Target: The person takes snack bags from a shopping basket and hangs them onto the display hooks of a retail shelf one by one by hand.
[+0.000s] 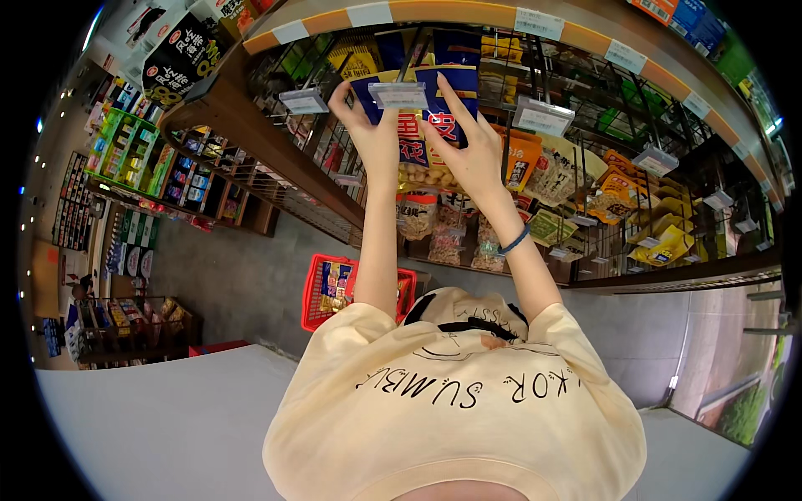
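Observation:
A blue and gold bag of peanuts point(438, 125) hangs on a metal display hook in front of me, with a clear window low on its front. My left hand point(371, 134) grips its left side, the thumb in front and some fingers hidden. On the right side, my right hand point(471, 147) holds it too, index finger and thumb lying over the front. A plastic price-tag holder point(398, 96) at the hook's end stands before the bag, between my hands. More blue bags point(456, 47) hang behind it.
Other snack bags point(557, 172) hang to the right on the wire rack. An orange-edged shelf point(451, 14) runs above, and a brown rack side panel point(276, 144) stands at left. On the floor, a red shopping basket point(311, 291) holds packets, partly hidden behind my left arm.

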### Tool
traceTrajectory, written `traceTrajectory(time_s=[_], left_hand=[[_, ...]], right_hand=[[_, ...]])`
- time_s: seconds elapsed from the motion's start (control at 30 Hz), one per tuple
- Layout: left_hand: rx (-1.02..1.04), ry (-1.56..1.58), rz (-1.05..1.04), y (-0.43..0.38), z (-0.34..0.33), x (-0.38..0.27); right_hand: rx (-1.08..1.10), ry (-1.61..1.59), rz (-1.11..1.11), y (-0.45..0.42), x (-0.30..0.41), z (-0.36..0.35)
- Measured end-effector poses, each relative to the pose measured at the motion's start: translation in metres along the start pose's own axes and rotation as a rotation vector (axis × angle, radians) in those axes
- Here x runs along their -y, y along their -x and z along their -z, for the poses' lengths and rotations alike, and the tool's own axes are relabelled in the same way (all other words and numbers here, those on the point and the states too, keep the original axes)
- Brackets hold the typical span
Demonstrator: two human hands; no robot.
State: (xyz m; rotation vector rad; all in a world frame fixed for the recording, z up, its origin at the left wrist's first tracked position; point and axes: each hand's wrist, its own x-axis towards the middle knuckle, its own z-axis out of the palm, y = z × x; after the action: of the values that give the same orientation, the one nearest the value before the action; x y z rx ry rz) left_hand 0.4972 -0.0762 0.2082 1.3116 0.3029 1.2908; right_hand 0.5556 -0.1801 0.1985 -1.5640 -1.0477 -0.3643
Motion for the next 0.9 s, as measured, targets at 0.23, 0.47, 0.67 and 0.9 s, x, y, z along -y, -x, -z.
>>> traceTrajectory(time_s=[0.23,0.47,0.67,0.9], left_hand=[[0.104,-0.431,-0.294,0.016,0.009,0.025],[0.178,-0.492,-0.284,0.008,0.001,0.024],[0.219,-0.523,-0.287,-0.008,-0.002,0.038],[0.197,-0.619,-0.324,-0.018,-0.015,0.045]], right_hand=[[-0.037,-0.008,0.040,-0.005,-0.007,-0.002],[-0.065,-0.036,0.004,-0.014,-0.019,-0.007],[-0.080,-0.082,0.056,-0.027,-0.033,-0.012],[-0.011,-0.133,-0.033,-0.037,-0.043,-0.011]])
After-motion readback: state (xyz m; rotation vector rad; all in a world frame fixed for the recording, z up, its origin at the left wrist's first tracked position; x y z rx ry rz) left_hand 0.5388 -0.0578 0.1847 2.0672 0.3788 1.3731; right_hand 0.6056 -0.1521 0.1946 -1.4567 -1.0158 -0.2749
